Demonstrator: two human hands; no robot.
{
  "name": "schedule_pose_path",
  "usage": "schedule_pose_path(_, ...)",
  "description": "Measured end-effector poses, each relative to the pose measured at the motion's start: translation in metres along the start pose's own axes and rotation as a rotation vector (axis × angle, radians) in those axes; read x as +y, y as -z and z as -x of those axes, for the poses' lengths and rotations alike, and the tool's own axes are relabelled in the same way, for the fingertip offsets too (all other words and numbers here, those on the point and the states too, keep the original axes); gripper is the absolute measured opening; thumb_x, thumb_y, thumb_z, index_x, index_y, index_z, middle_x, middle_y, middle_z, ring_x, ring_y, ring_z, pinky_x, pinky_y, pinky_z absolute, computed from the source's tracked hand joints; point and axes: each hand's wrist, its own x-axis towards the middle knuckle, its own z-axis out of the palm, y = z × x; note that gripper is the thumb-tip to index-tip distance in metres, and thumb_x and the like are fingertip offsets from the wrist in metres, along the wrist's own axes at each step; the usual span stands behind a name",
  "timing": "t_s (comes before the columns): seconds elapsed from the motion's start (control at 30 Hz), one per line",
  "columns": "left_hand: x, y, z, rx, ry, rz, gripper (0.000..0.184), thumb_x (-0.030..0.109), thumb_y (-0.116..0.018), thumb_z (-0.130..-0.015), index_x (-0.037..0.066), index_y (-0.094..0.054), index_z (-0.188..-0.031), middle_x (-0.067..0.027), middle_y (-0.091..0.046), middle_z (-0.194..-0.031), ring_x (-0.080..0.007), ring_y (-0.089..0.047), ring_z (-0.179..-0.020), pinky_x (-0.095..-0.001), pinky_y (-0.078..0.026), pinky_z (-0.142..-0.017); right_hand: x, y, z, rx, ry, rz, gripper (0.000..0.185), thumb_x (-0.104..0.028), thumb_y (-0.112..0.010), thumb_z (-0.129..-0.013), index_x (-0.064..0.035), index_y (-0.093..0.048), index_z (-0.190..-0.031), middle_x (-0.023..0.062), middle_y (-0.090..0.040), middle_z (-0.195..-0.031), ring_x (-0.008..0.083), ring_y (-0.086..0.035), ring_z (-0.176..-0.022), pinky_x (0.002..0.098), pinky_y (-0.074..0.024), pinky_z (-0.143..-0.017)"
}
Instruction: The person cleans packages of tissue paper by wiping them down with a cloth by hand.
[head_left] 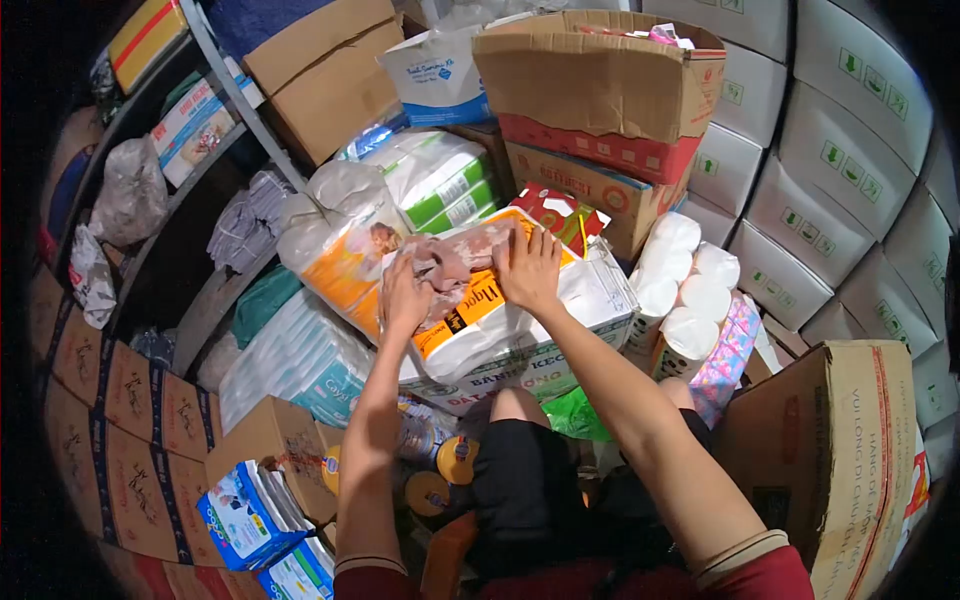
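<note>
Cloth [455, 264]: atop the orange-and-white pack [480, 325], on the white carton [530, 368] | your left hand [406, 300] bent at its left end, can't tell if gripping; your right hand [531, 266] spread, fingers apart, at its right end | likely light, limp; hold by gathered folds

A pinkish cloth [446, 268] hides part of the orange-and-white package [478, 308].

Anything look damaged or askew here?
Yes: the open, brown-and-red cardboard box in the upper centre-right looks damaged. Its plain brown front ends raggedly above the red band, perhaps torn or roughly cut.
</note>
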Motion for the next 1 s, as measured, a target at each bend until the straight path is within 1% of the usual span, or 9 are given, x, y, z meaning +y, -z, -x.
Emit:
schedule_pose_path(0.1,-0.035,0.018,0.006,0.071,0.017,-0.071,0.051,0.007,-0.054,-0.069,-0.001,-0.05,-0.12,-0.0194,-0.046,-0.127,-0.0342,-0.041,-0.12,-0.041,-0.032,-0.102,0.003,-0.009,0.005,-0.01,0.046,0.101,0.051,-0.037,-0.047,-0.082,0.0003,-0.052,-0.117,0.0274,-0.044,-0.125,0.0412,-0.038,-0.119,0.0534,-0.0226,-0.101)
schedule_pose_path(0.17,-0.08,0.028,0.006,0.149,0.112,0.036,0.043,0.007,-0.055,-0.072,-0.003,-0.052,-0.113,-0.0248,-0.056,-0.11,-0.0386,-0.055,-0.1,-0.041,-0.043,-0.088,0.004,-0.01,0.004,-0.015,0.033,0.098,0.051,-0.036,-0.048,-0.082,0.0005,-0.051,-0.118,0.0273,-0.045,-0.124,0.0408,-0.038,-0.119,0.0531,-0.0226,-0.101)
schedule_pose_path(0.23,-0.079,0.056,0.005,0.174,0.263,0.132,0.037,0.007,-0.056,-0.072,-0.004,-0.054,-0.107,-0.0235,-0.06,-0.102,-0.0384,-0.058,-0.094,-0.0404,-0.046,-0.082,-0.001,0.002,-0.001,-0.23,-0.04,0.087,0.059,-0.037,-0.042,-0.084,0.0,-0.042,-0.129,0.0265,-0.035,-0.136,0.0409,-0.026,-0.129,0.0529,-0.0126,-0.107)
schedule_pose_path(0.33,-0.029,0.102,-0.001,0.313,0.228,0.221,0.04,0.01,-0.057,-0.07,-0.003,-0.055,-0.108,-0.0231,-0.057,-0.104,-0.0388,-0.055,-0.097,-0.0407,-0.043,-0.085,0.0,0.0,0.0,-0.206,-0.029,0.091,0.06,-0.035,-0.044,-0.083,0.0027,-0.04,-0.129,0.0265,-0.037,-0.134,0.0405,-0.028,-0.128,0.0528,-0.0145,-0.107)
schedule_pose_path(0.5,0.039,0.069,0.0,0.127,-0.122,-0.166,0.037,0.022,-0.063,-0.071,0.001,-0.059,-0.102,-0.0192,-0.057,-0.106,-0.0349,-0.051,-0.102,-0.0409,-0.038,-0.094,0.0,0.003,0.001,-0.147,0.006,0.087,0.059,-0.031,-0.047,-0.082,0.0056,-0.039,-0.128,0.0263,-0.041,-0.128,0.04,-0.032,-0.124,0.0527,-0.0167,-0.105)
schedule_pose_path(0.57,0.049,0.024,0.005,-0.236,-0.29,-0.049,0.062,0.037,-0.062,-0.071,0.002,-0.049,-0.12,-0.024,-0.037,-0.131,-0.0403,-0.031,-0.123,-0.0543,-0.023,-0.102,0.005,0.001,0.002,-0.15,0.042,0.068,0.066,-0.033,-0.051,-0.078,0.0056,-0.037,-0.129,0.0269,-0.039,-0.13,0.0413,-0.031,-0.125,0.0527,-0.0168,-0.105)
schedule_pose_path(0.77,0.062,-0.013,0.01,-0.269,-0.017,-0.036,0.065,0.038,-0.061,-0.07,0.019,-0.045,-0.131,-0.0155,-0.013,-0.148,-0.0397,-0.001,-0.137,-0.0705,-0.004,-0.098,0.005,0.003,-0.002,-0.231,0.04,0.049,0.08,-0.036,-0.06,-0.067,0.0058,-0.035,-0.13,0.0284,-0.036,-0.13,0.0428,-0.03,-0.125,0.0537,-0.016,-0.105)
schedule_pose_path(0.9,0.04,-0.003,0.016,-0.268,0.01,-0.053,0.065,0.037,-0.062,-0.07,0.021,-0.044,-0.131,-0.0149,-0.014,-0.148,-0.0403,-0.005,-0.136,-0.0709,-0.005,-0.098,0.003,0.004,0.0,-0.189,0.045,0.049,0.063,-0.03,-0.051,-0.079,0.0039,-0.036,-0.13,0.0271,-0.037,-0.13,0.041,-0.03,-0.125,0.0527,-0.0165,-0.105)
schedule_pose_path(1.0,0.015,-0.009,0.018,-0.161,-0.036,0.021,0.062,0.033,-0.063,-0.07,0.021,-0.047,-0.129,-0.0132,-0.02,-0.147,-0.0408,-0.011,-0.136,-0.0583,-0.011,-0.106,0.0,0.007,0.0,-0.205,0.022,0.074,0.055,-0.027,-0.046,-0.084,0.0015,-0.038,-0.13,0.0258,-0.038,-0.131,0.0399,-0.03,-0.125,0.0522,-0.0166,-0.105)
